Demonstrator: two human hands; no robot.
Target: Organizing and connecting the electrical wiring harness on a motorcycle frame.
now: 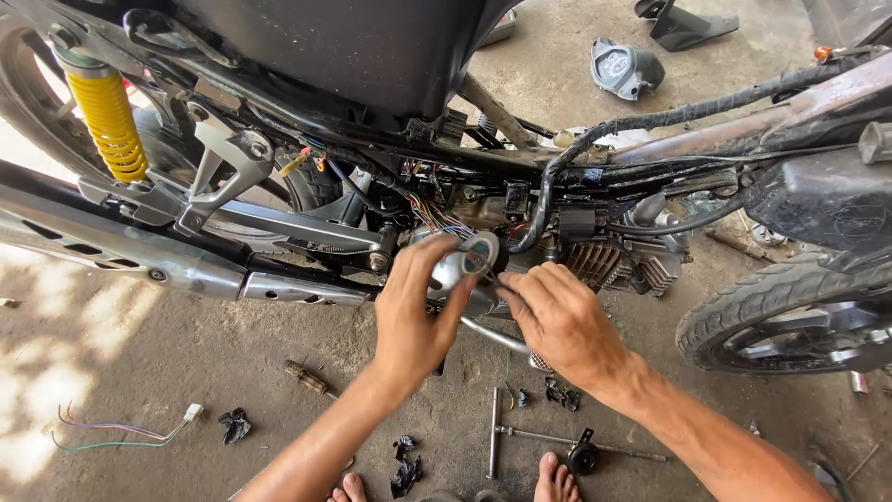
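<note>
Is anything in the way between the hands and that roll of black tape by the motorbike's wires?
Nothing visible. The left hand already holds the tape roll, and the right hand touches it from the other side. The wire bundle hangs just above it.

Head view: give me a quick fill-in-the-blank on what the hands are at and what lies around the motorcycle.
1. The left hand grips a roll of ____ beside the motorcycle engine.
2. The spring on the rear shock absorber is coloured ____.
3. The T-shaped wrench lies on the ground between the person's two bare ____.
4. The right hand is ____ the roll with its fingertips.

Missing words: tape; yellow; feet; touching
</note>
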